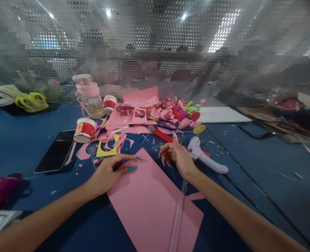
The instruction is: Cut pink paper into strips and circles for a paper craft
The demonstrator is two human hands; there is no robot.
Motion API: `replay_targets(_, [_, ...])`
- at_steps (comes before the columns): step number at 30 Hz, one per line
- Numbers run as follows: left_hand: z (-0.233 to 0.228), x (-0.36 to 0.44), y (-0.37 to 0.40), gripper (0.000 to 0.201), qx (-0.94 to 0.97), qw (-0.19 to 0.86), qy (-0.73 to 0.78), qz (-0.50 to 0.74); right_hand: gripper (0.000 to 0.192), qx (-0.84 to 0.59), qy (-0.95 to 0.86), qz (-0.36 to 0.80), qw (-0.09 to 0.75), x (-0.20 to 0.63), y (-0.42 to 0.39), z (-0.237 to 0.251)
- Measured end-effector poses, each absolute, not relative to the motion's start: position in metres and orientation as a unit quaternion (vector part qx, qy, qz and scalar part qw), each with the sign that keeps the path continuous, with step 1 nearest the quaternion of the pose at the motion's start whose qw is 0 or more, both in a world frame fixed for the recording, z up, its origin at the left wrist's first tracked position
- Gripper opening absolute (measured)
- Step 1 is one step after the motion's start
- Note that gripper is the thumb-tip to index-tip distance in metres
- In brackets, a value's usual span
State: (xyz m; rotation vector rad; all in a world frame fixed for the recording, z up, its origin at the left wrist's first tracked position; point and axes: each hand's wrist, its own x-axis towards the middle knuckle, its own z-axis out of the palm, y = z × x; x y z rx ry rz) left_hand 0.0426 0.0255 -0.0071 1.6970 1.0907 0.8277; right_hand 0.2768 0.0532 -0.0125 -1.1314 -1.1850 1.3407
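A large pink paper sheet [149, 199] lies tilted on the blue table [262, 168] in front of me. My left hand [109, 172] rests on the sheet's upper left edge, its fingers closed around a thin dark pen [119, 164] whose tip points at the paper. My right hand [176, 156] hovers above the sheet's top corner. Its fingers are loosely spread, the index finger is raised, and it holds nothing. A clear plastic ruler [179, 210] lies along the right part of the sheet, passing under my right wrist.
A white glue gun [206, 158] lies just right of my right hand. Behind the sheet are pink paper scraps [138, 113], a yellow cut-out [107, 148], two red paper cups [84, 129], a pink bottle [90, 96] and a phone [55, 151]. A perforated metal screen [155, 52] closes the back.
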Motion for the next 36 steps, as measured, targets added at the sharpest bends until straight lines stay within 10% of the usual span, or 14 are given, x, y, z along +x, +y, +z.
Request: replay_targets(36, [-0.0117,0.0411,0.0251,0.027,0.676,0.471,0.453,0.34,0.038,-0.491,-0.506,0.515,0.487,0.2679,0.0522,-0.0069])
